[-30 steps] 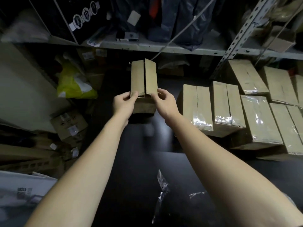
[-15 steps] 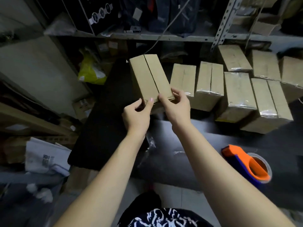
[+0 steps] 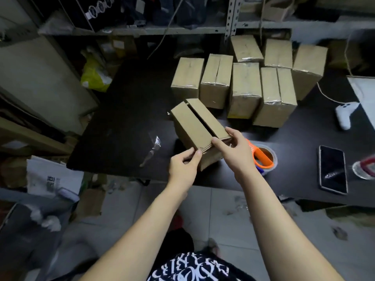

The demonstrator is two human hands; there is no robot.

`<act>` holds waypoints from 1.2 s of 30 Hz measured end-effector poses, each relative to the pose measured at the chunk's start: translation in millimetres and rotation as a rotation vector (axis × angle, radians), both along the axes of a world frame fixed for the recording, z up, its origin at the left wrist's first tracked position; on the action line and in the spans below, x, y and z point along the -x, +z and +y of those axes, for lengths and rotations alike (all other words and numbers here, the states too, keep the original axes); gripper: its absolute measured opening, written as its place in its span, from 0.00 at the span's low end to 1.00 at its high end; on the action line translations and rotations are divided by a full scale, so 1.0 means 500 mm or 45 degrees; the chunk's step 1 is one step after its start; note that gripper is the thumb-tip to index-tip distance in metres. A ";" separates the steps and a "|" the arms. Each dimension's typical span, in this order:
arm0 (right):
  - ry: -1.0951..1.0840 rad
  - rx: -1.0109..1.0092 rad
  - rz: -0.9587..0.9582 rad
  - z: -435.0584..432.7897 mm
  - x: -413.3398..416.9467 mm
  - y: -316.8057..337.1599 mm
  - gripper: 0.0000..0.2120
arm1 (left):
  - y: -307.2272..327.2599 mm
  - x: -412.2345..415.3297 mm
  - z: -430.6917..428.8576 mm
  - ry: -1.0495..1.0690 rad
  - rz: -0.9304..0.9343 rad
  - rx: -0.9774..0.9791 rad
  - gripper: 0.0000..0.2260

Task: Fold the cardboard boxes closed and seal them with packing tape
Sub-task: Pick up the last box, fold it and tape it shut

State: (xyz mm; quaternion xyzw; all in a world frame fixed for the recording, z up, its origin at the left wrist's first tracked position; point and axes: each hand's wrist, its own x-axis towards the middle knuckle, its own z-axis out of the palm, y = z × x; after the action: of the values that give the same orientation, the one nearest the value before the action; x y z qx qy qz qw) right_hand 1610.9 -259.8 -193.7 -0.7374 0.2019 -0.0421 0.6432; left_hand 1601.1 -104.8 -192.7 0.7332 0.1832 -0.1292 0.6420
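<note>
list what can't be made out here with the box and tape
All head view.
Inside of the box: hidden by its folded flaps.
Tape dispenser: partly behind the right hand.
Box's near corner: covered by the left hand.
Red and clear thing at the right edge: cut off by the frame.
Goods on the shelf: too dark and blurred.

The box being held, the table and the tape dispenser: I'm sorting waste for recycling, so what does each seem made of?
Box: brown corrugated cardboard with a matte finish; layered edges show at its near end.
Table: smooth black top with a faint sheen, perhaps laminate or painted board.
Tape dispenser: glossy orange handle, likely plastic.
</note>
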 end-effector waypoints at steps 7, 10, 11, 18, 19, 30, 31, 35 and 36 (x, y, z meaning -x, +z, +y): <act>-0.036 0.053 0.081 -0.065 -0.004 -0.009 0.32 | -0.058 -0.026 -0.005 -0.309 -0.051 -0.072 0.08; -0.201 0.188 0.168 -0.065 -0.004 -0.009 0.32 | -0.045 -0.107 0.022 -0.010 -0.184 -0.171 0.04; -0.270 0.216 0.202 -0.064 -0.005 -0.011 0.31 | -0.038 -0.135 0.033 0.062 -0.225 -0.227 0.02; -0.373 0.196 0.226 -0.054 -0.021 -0.033 0.21 | -0.018 -0.250 0.058 -0.425 -0.324 -0.257 0.26; -0.360 0.195 0.222 -0.053 -0.022 -0.033 0.21 | -0.018 -0.252 0.061 -0.471 -0.327 -0.330 0.26; -0.363 0.572 0.353 -0.101 -0.058 -0.044 0.13 | -0.041 -0.221 0.084 -0.465 -0.405 -0.642 0.18; -0.370 0.721 0.430 -0.111 -0.054 -0.055 0.11 | -0.047 -0.214 0.084 -0.402 -0.416 -0.635 0.18; -0.213 0.969 0.637 -0.125 -0.022 -0.116 0.15 | -0.067 -0.195 0.083 -0.216 -0.423 -0.634 0.18; -0.204 0.957 0.671 -0.129 -0.016 -0.125 0.17 | -0.067 -0.193 0.078 -0.204 -0.416 -0.636 0.18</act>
State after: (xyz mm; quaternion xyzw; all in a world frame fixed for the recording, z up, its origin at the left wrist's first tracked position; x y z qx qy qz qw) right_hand 1619.1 -324.3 -256.1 -0.8869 0.3855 0.0269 0.2531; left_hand 1697.4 -65.7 -226.4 0.8915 0.0452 -0.0107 0.4506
